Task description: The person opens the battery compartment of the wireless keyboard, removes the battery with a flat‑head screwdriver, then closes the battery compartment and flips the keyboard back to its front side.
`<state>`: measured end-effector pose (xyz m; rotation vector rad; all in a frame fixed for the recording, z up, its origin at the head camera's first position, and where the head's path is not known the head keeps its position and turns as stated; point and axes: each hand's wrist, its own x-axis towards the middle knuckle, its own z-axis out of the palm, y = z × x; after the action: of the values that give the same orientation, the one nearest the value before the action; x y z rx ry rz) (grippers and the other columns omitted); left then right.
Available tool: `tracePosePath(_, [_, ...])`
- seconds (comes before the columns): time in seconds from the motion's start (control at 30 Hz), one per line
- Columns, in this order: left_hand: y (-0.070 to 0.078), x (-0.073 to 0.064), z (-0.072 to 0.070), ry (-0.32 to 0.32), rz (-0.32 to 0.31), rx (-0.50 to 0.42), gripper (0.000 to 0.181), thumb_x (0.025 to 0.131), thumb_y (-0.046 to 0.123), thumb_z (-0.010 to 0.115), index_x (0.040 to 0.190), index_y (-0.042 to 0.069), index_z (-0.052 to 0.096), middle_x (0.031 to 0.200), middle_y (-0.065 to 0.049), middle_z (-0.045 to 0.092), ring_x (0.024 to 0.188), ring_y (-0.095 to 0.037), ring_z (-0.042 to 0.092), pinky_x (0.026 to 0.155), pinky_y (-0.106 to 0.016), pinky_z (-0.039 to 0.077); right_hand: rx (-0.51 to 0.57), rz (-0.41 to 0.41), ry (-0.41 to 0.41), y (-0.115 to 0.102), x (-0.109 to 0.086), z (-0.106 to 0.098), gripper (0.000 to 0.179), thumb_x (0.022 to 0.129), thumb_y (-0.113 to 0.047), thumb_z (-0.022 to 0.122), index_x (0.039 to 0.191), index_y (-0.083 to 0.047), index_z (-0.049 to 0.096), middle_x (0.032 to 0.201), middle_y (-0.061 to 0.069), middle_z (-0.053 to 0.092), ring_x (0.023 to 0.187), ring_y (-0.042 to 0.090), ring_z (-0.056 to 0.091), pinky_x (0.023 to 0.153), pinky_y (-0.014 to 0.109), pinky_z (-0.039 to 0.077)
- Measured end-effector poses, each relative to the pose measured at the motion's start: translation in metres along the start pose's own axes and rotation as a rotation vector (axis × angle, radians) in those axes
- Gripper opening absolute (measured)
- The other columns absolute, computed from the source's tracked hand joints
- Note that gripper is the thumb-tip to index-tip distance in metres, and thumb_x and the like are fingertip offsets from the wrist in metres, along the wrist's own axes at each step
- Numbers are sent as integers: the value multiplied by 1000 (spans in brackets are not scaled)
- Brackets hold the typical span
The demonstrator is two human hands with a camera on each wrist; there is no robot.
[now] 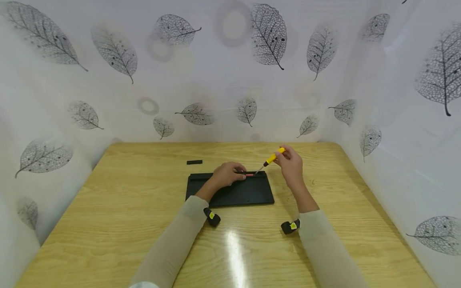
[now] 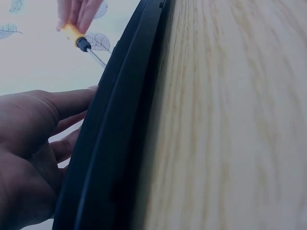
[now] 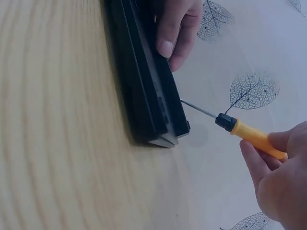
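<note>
A flat black device point(image 1: 248, 194), shaped like an upturned keyboard, lies on the wooden table with its raised ridge at the far side. My left hand point(image 1: 227, 175) grips this ridge, thumb on the near side and fingers over the far side. Right of the thumb, a small red piece point(image 1: 249, 175) shows in the ridge; it looks like a battery in a slot. My right hand point(image 1: 291, 166) holds a screwdriver point(image 3: 256, 139) by its yellow handle. Its metal shaft slants down to the ridge beside the red piece. The ridge hides the tip in the right wrist view.
Behind the device, to the left, a small black strip point(image 1: 194, 162) like a cover lies on the table point(image 1: 144, 220). Leaf-patterned cloth point(image 1: 216, 80) hangs behind the table and on both sides. Each wrist carries a small black camera.
</note>
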<state>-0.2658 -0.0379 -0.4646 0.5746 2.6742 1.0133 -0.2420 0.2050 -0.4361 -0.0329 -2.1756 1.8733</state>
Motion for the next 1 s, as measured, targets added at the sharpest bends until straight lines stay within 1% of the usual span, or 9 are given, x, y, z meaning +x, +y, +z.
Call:
tracePosePath(0.13, [1,1,0,-5,2,-17,26,96,36,70,120,25,71,123,2,69,107,-20,65,91,-44,50,49,62,65,6,-1,-3,40,102,-9,59,140,1,54,124,27,60,99,14,68,84,23,57])
tracePosePath(0.27, [0,0,0,-10,5,-38,26,96,35,69,120,24,71,123,2,68,107,-21,65,91,-45,50,93,129,109,13,-2,-5,41,103,-8,57,142,2,52,127,28,59,95,11,68,83,23,57])
tracePosePath(0.37, [0,0,-1,-10,7,-44,26,96,34,70,120,23,72,123,2,69,105,-19,65,88,-42,51,143,190,124,18,-2,-8,42,103,-6,55,143,5,48,131,29,56,94,11,69,84,24,57])
tracePosePath(0.43, [1,-1,-1,-15,2,-67,26,96,33,70,120,23,72,123,1,69,98,-17,66,82,-38,52,188,244,132,21,-3,-9,43,104,-6,54,145,7,45,134,29,54,96,12,68,86,24,57])
tracePosePath(0.6, [1,-4,-4,-40,-31,-156,26,96,30,71,120,20,71,124,-6,68,72,-17,63,61,-32,50,261,396,159,29,-3,-8,45,106,-6,48,148,7,40,144,25,47,107,15,64,93,23,54])
tracePosePath(0.67, [1,-5,-5,-45,-32,-160,26,96,29,71,121,20,71,124,-6,67,68,-17,61,57,-31,49,274,444,159,30,-5,-4,46,106,-6,47,150,6,39,146,24,46,108,14,64,93,22,53])
tracePosePath(0.73, [1,-5,-6,-44,-30,-151,26,96,29,70,120,21,71,125,-5,66,71,-16,61,58,-30,49,289,479,132,30,-6,2,46,106,-5,47,151,5,39,146,24,45,105,12,66,93,22,53])
tracePosePath(0.87, [0,-3,-6,-40,-15,-137,25,97,30,70,120,21,71,128,-4,64,83,-17,64,63,-31,52,325,485,64,27,-8,16,48,105,-4,49,151,6,38,147,26,44,96,8,70,92,23,54])
tracePosePath(1.0, [-1,-1,-5,-53,-5,-128,26,97,31,69,121,22,70,129,-3,64,95,-17,64,71,-32,52,355,480,116,26,-8,15,48,105,-4,49,151,5,37,140,22,48,88,5,69,91,22,54])
